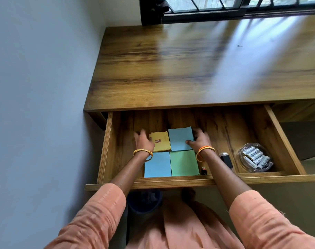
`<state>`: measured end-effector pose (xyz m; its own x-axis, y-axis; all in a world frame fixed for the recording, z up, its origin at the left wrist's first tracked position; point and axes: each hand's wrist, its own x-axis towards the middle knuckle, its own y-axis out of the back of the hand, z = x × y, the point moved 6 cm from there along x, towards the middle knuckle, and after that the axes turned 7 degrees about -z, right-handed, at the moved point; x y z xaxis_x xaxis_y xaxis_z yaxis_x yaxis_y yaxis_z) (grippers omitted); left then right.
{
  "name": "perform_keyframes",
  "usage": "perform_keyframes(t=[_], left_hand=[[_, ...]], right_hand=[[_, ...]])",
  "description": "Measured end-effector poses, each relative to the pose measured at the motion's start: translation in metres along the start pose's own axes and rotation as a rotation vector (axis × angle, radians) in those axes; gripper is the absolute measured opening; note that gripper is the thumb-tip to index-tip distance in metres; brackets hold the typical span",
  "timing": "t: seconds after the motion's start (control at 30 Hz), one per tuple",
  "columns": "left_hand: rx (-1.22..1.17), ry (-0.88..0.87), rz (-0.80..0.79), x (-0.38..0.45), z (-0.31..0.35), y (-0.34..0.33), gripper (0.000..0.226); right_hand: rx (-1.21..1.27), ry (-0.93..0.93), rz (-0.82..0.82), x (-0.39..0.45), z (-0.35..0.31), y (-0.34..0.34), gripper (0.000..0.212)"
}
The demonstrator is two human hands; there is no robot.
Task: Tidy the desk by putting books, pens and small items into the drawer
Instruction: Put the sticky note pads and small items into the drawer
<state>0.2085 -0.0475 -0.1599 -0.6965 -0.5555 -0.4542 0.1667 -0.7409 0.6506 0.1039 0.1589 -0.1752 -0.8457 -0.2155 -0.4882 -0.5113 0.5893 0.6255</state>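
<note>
While the drawer (106,150) is hanging wide open under the desk (189,69), four books are being squared up on its floor in a two-by-two block. The yellow book (161,143) and the far blue book (180,139) are sitting at the back, the near blue book (157,164) and the green book (184,163) at the front, all lying flat and touching edge to edge.

The far blue book is being gripped by the right hand (200,141), thumb on the cover and fingers wrapped over its far-right corner. The left hand (143,142) is being held against the left edge of the yellow book; it's blurred, so whether it's pinching or just pushing honestly can't be told.

To get this step right, the two back books should probably be nudged together from both sides until the seams line up, with the covers kept flat so nothing is ridden over its neighbour.

Room-wise, plenty is being left over. Bare wood is showing to the left of the stack and along the whole back strip under the desk lip. To the right, a small black gadget (204,171) and a taller black box (227,159) are sitting just beside the green book, and a clear bowl of batteries (255,157) is parked near the right wall, so sliding that way is being limited.
</note>
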Motion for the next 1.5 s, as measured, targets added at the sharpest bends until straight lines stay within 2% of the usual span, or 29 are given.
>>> perform_keyframes(t=[0.1,0.17,0.43,0.7,0.87,1.03,1.17,1.27,1.37,1.5], left_hand=[[-0.006,0.18,-0.005,-0.01,-0.016,-0.001,0.071],[0.03,0.196,-0.015,-0.012,-0.02,-0.003,0.078],[0.02,0.099,0.041,-0.01,-0.01,-0.006,0.047],[0.035,0.117,0.043,-0.02,-0.007,-0.004,0.052],[0.253,0.094,0.044,-0.048,0.002,0.0,0.061],[0.429,-0.07,0.03,-0.102,0.021,-0.027,0.051],[0.503,-0.261,0.22,-0.146,0.022,-0.047,0.051],[0.495,-0.503,0.317,-0.158,0.022,-0.05,0.052],[0.558,-0.649,0.309,-0.156,0.023,-0.053,0.06],[0.688,-0.883,0.278,-0.148,0.025,-0.055,0.072]], right_hand=[[0.021,0.0,-0.013,-0.003,0.002,-0.001,0.06],[0.019,0.008,-0.013,-0.004,0.002,-0.001,0.059],[0.016,0.024,-0.009,-0.005,0.001,-0.003,0.059],[0.062,-0.004,0.018,-0.017,0.002,0.007,0.057],[-0.103,0.065,0.117,-0.059,0.005,0.027,0.032],[-0.315,0.287,0.325,-0.121,0.009,0.026,0.033],[-0.467,0.519,0.487,-0.161,0.025,0.012,0.041],[-0.549,0.676,0.498,-0.172,0.045,0.002,0.039],[-0.666,0.773,0.459,-0.166,0.053,-0.003,0.051],[-0.696,0.731,0.375,-0.147,0.05,-0.002,0.061]])
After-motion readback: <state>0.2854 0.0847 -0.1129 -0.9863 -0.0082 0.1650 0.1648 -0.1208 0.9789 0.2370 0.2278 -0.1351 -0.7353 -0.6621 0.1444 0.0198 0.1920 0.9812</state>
